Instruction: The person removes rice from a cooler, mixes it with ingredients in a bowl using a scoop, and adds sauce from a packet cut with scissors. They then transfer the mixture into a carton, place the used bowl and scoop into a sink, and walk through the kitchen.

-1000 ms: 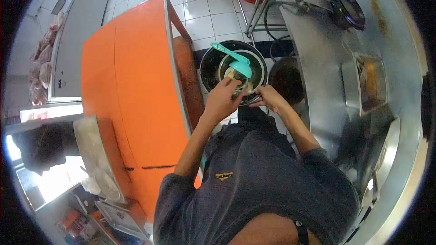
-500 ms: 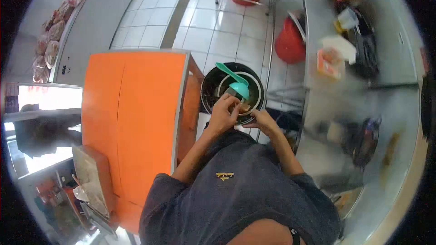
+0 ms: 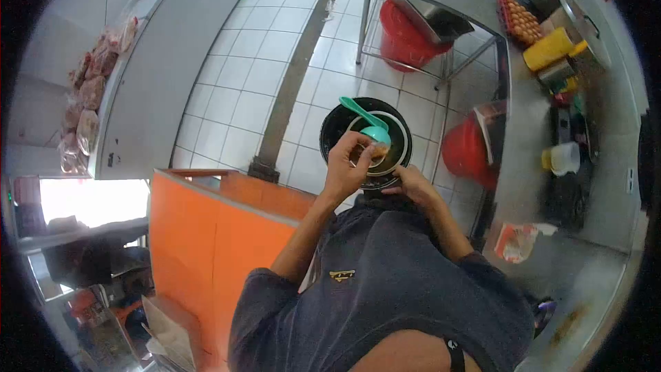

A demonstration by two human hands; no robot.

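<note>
Black basin (image 3: 329, 139) is held before the chest, now over floor tiles (image 3: 323, 89): the orange counter (image 3: 227, 234), close beside it a second ago, is left lower down (the basin has been carried off, grips unchanged). Nested inside are a pale-rimmed bowl (image 3: 397, 129) and a teal scoop (image 3: 365, 119); its contents cannot be made out. The left hand (image 3: 348, 165) is pinched at the bowl's near edge, the right hand (image 3: 413, 184) clasped under the basin's rim.
</note>
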